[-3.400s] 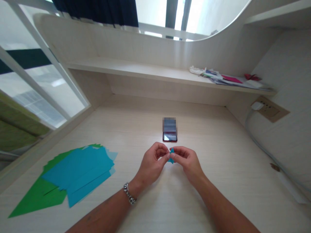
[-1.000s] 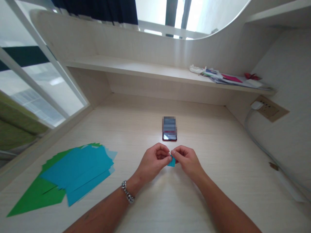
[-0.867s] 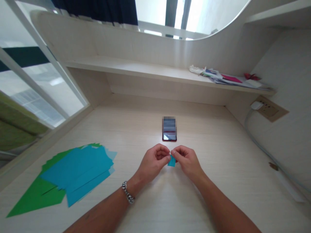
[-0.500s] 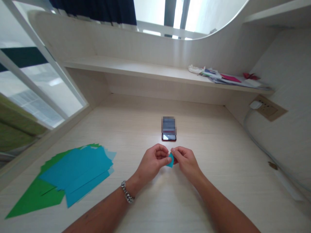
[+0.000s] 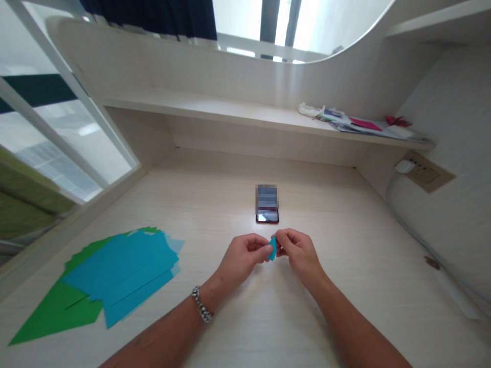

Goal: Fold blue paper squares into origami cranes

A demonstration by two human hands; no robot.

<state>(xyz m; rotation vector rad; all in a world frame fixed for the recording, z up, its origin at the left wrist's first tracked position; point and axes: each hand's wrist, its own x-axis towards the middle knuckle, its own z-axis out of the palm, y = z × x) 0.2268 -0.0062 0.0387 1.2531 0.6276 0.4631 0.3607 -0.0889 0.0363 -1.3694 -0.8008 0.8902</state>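
Observation:
A small folded piece of blue paper (image 5: pixel 272 249) is pinched between both my hands just above the pale wooden desk (image 5: pixel 345 245). My left hand (image 5: pixel 241 258), with a metal bracelet at the wrist, has its fingers curled and closed on the paper's left side. My right hand (image 5: pixel 299 253) is also closed, its fingertips pressed on the paper's right edge. Most of the paper is hidden by my fingers. A phone (image 5: pixel 267 204) lies flat on the desk just beyond my hands.
A fanned pile of blue sheets (image 5: pixel 126 268) lies over green sheets (image 5: pixel 49 312) at the desk's left front. A shelf (image 5: pixel 215 110) runs along the back, with papers and a red item (image 5: pixel 364 125) at its right end. A wall socket (image 5: pixel 422 174) and cable are on the right.
The small blue paper has been turned and worked between my fingertips; it now stands more upright. Both hands stay in nearly the same place.

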